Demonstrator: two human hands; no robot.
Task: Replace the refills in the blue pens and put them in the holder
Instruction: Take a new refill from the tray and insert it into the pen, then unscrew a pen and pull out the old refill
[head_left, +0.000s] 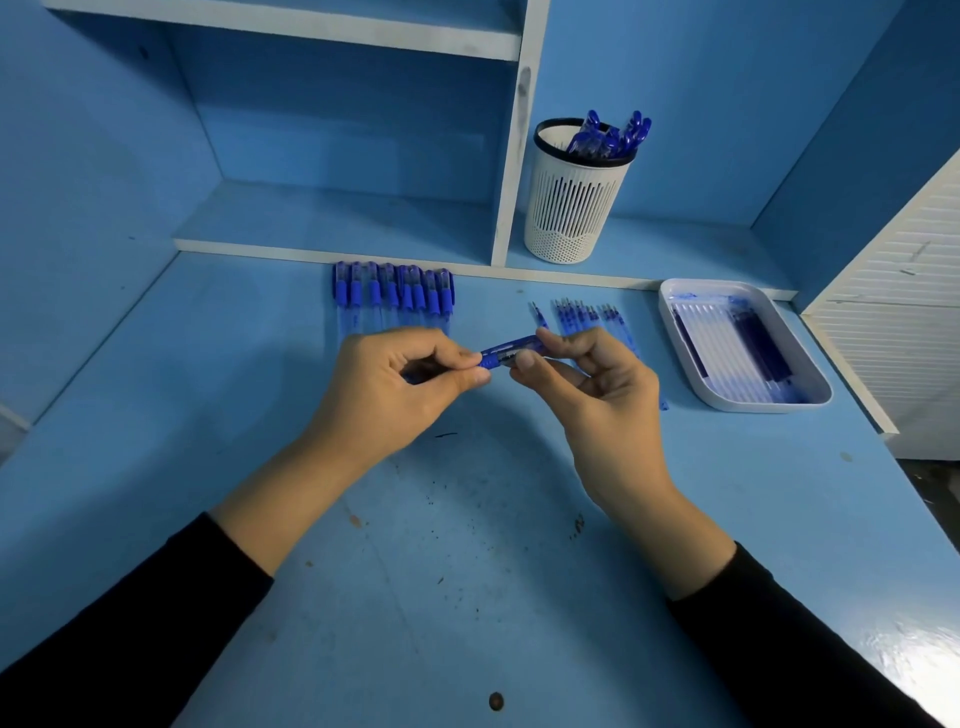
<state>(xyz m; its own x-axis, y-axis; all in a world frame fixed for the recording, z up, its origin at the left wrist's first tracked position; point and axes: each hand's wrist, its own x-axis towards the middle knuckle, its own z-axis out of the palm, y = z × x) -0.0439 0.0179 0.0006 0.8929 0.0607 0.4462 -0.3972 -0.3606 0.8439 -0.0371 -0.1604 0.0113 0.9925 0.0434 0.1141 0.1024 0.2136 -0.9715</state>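
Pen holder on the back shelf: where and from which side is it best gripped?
Probably round its slotted wall at mid-height, coming from the front or right. The pen holder stands upright, the white divider sits close on its left, and blue pens stick out of its top.

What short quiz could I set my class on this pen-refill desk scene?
1. True or false: the white holder already contains blue pens.
2. Where is the white tray? A) on the upper shelf B) on the desk, at the right C) inside the holder
3. Fill in: the left hand and right hand together hold one blue ____.
Key: 1 true; 2 B; 3 pen.
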